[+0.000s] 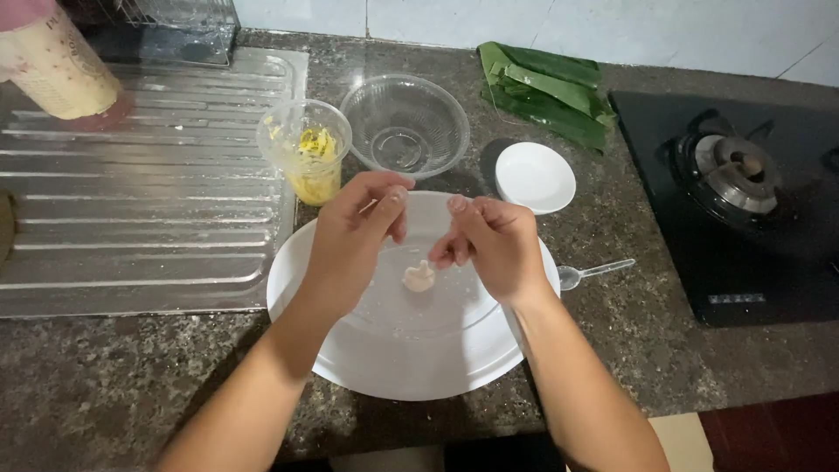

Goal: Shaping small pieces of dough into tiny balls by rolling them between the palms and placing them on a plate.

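Both hands hover over a large white plate (384, 358) that sits at the near edge of the speckled stone table (105, 385). The left hand (354, 240) is loosely curled, thumb and forefinger drawn close together at their tips, with nothing visibly held between them. The right hand (494, 245) is also half-closed, fingers bent downward toward the plate; whether it pinches anything cannot be told. Between and just below the two hands, a small pale lump of dough (419, 277) lies on the middle of the plate, apart from both hands.

Just beyond the plate toward the far edge stands a clear plastic cup (304, 149) with yellow contents, and beside it on its right an empty clear plastic bowl (405, 127). A small white dish (535, 177) sits to the right of that, near the plate's far right rim. Folded green banana leaves (546, 92) lie at the far edge of the table. A clear plastic spoon (596, 272) rests on the table just right of the plate. A metal sink drainboard (131, 201) takes up the left side, and a black gas stove (743, 192) the right.
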